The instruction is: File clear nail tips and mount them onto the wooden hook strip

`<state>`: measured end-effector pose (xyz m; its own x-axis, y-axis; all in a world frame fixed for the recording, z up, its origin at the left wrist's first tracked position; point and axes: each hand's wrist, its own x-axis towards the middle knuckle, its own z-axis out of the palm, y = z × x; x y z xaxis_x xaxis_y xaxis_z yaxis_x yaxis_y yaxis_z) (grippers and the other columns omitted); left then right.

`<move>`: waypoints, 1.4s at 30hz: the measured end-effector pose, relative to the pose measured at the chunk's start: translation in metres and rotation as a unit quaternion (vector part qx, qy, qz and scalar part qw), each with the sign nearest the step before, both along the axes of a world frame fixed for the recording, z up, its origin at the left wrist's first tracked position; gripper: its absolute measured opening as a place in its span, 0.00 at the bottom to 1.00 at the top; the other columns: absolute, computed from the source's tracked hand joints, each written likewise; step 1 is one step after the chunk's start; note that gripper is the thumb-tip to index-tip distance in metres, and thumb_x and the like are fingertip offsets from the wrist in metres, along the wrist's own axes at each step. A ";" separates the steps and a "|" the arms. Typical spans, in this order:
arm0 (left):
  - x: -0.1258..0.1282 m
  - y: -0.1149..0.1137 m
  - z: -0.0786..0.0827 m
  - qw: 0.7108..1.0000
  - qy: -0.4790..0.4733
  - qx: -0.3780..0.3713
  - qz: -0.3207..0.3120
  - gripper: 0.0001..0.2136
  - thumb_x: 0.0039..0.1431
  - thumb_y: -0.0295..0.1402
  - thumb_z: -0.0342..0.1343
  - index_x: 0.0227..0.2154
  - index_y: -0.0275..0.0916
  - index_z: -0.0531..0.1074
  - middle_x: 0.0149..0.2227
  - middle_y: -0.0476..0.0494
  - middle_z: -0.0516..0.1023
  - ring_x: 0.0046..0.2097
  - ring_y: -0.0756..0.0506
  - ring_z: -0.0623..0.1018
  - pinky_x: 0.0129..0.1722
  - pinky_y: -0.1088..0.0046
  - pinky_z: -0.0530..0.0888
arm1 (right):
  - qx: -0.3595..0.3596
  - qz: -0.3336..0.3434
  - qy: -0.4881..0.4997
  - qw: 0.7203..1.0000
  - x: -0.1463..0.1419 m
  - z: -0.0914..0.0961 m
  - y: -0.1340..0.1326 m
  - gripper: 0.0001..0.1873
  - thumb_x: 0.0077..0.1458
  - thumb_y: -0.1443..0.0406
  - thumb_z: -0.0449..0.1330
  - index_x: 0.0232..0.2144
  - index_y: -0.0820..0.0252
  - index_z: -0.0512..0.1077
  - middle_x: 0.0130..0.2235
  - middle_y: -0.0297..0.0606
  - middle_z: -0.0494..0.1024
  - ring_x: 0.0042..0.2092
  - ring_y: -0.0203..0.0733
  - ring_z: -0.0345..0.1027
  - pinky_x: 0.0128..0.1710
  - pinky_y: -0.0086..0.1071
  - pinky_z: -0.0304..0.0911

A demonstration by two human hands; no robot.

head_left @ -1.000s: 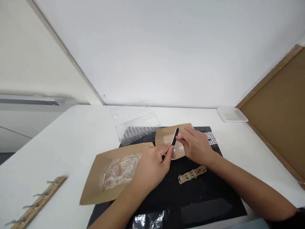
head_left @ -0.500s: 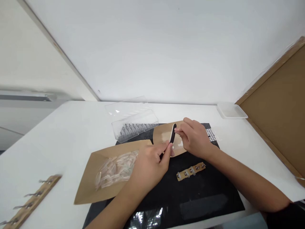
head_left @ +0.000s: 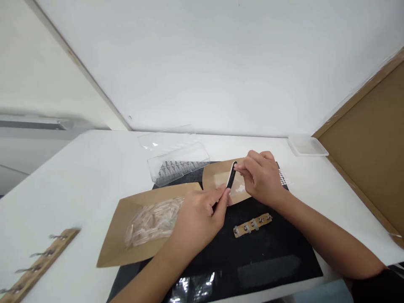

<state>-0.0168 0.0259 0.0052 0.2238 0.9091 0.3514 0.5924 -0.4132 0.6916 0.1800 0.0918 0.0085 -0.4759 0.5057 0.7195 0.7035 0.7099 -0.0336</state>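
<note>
My left hand (head_left: 202, 214) is closed around the lower end of a narrow black nail file (head_left: 231, 178) with a pale edge, its free end slanting up to the right. At that upper end, my right hand (head_left: 264, 176) is closed in a pinch, fingertips touching the file's face; whatever they hold is too small to make out. Under the hands sits a small brown paper tray (head_left: 212, 171) with little white pieces in it. A bigger paper tray (head_left: 110, 235), left of my left hand, is heaped with clear false nail tips (head_left: 151, 223).
A wooden strip with metal clips (head_left: 252, 225) lies on the black mat (head_left: 268, 252). Behind are a clear box of nail tips (head_left: 179, 168) and its lid. Another clip strip (head_left: 39, 265) lies left; a plastic tray (head_left: 307, 146) and cardboard panel (head_left: 369, 139) stand right.
The file's upper end has swung slightly right and up. My right hand has shifted a little the same way, still pinched at the file. My left hand keeps its grip.
</note>
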 end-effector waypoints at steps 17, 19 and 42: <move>0.000 0.000 0.003 1.000 0.013 -0.003 0.013 0.20 0.73 0.36 0.51 0.24 0.40 0.77 0.15 0.53 0.73 0.18 0.51 0.72 0.22 0.76 0.65 | -0.053 0.033 0.007 0.998 -0.001 0.001 -0.003 0.15 0.71 0.69 0.56 0.29 0.57 0.68 0.27 0.29 0.71 0.28 0.36 0.58 0.41 0.36 0.51; 0.000 -0.001 0.003 1.000 0.012 -0.005 0.011 0.19 0.72 0.36 0.51 0.24 0.40 0.77 0.15 0.53 0.73 0.18 0.51 0.72 0.22 0.76 0.65 | -0.053 0.034 0.011 0.998 -0.002 0.003 -0.003 0.15 0.72 0.69 0.55 0.29 0.57 0.68 0.27 0.30 0.72 0.28 0.36 0.59 0.41 0.37 0.51; -0.001 0.002 0.000 0.999 0.019 0.018 0.026 0.16 0.72 0.35 0.53 0.29 0.39 0.79 0.20 0.51 0.78 0.23 0.49 0.76 0.26 0.75 0.66 | -0.110 0.070 0.023 0.991 0.006 0.007 -0.009 0.12 0.71 0.69 0.57 0.32 0.57 0.71 0.29 0.30 0.77 0.31 0.36 0.65 0.41 0.37 0.51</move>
